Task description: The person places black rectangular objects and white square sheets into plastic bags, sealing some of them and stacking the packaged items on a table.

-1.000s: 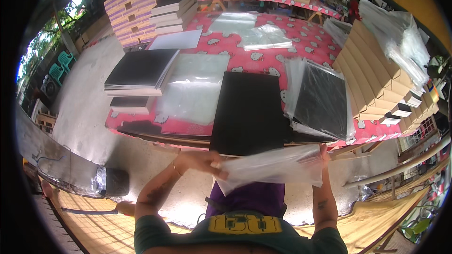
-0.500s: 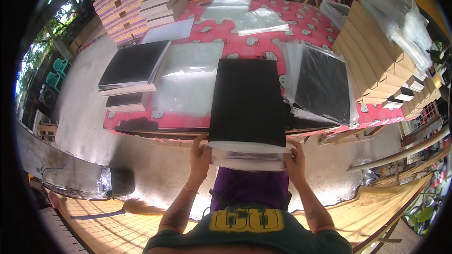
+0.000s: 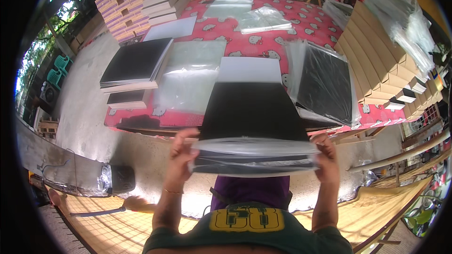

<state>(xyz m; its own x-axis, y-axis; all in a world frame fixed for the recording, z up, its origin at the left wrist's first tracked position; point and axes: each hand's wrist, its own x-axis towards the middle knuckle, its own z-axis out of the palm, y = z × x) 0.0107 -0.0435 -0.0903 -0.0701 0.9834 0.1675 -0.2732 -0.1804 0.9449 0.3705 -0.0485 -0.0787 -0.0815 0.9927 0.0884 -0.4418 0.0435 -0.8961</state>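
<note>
A black sheet (image 3: 252, 110) is held in front of my body, tilted over the table's near edge. Its near end is inside a clear plastic sleeve (image 3: 256, 146) whose mouth lies across the sheet. My left hand (image 3: 181, 156) pinches the sleeve's left edge, and my right hand (image 3: 326, 157) grips its right edge. Behind the black sheet, a white sheet (image 3: 249, 69) shows on the table. Several black sheets in clear plastic (image 3: 325, 82) lie to the right. On the left sits a stack of black-topped sheets (image 3: 136, 61), beside flat clear plastic sleeves (image 3: 190, 84).
A pink patterned cloth covers the table (image 3: 216, 27). Tall cardboard stacks (image 3: 372, 56) stand at the right with loose plastic (image 3: 400, 19) over them. Purple-and-tan stacks (image 3: 123, 7) rise at the far left. A broom (image 3: 139, 204) and a black bin-like object (image 3: 121, 180) are below left.
Both hands have moved apart and drawn the sleeve and black sheet toward me, farther inside than before. The white sheet beneath has come into view.
</note>
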